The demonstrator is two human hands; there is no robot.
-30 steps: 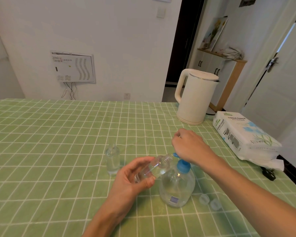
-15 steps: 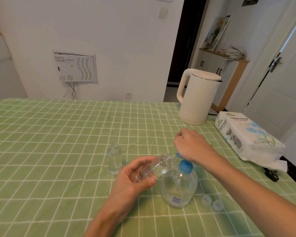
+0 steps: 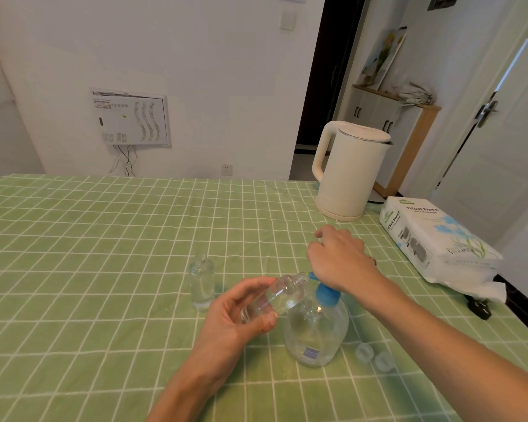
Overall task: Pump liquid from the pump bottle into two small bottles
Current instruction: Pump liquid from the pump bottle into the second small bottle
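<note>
From the head view, our left hand (image 3: 241, 312) grasps a small clear plastic bottle (image 3: 275, 295), tilted with its mouth at the blue spout of the round clear pump bottle (image 3: 316, 330), which stands on the green checked surface (image 3: 89, 239). Our right hand (image 3: 339, 260) lies over the pump head, and we cannot tell whether it is clenched. A second small clear bottle (image 3: 201, 281) stands upright just left of them.

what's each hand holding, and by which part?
Left hand grips a small bottle round its body, neck tilted toward the spout. Right hand holds nothing: its palm rests atop the pump bottle.
</note>
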